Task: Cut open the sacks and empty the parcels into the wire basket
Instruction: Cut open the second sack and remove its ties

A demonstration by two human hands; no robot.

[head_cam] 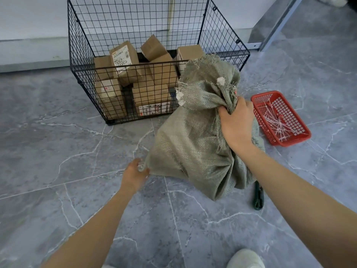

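A grey-green woven sack [193, 144] hangs limp above the floor, its frayed open mouth leaning against the front right corner of the black wire basket [135, 22]. My right hand [236, 122] grips bunched fabric near the mouth. My left hand [135, 176] pinches the sack's bottom left corner. Several brown cardboard parcels [154, 88] lie piled inside the basket.
A red plastic basket [281, 118] with several cut white zip ties stands on the floor to the right. A dark green cutter [258, 198] lies on the grey marble tiles below the sack. My light shoe [245, 258] shows at the bottom edge. A wall stands behind the wire basket.
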